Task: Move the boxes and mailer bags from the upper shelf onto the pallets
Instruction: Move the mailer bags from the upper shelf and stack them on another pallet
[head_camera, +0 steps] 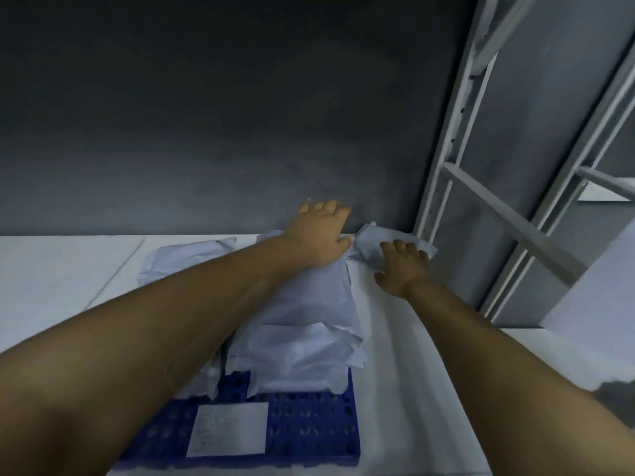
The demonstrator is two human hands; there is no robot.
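Note:
Several pale grey mailer bags are piled on a blue plastic pallet [309,438] on the floor. The big top mailer bag [309,304] runs from the pallet toward the dark wall. My left hand [319,235] lies palm down on its far end with the fingers spread against the wall. A small crumpled mailer bag [369,240] sits on the floor by the wall, right of the pile. My right hand [402,266] is on it, fingers curled over its top and thumb held out. Another flat mailer bag [185,257] lies to the left, partly hidden by my left forearm.
A white paper label [228,429] lies on the pallet's near part. A grey metal rack upright with cross braces [481,187] rises at the right, close to my right hand. The dark wall [206,115] stands right behind the pile. White floor [62,286] spreads to the left.

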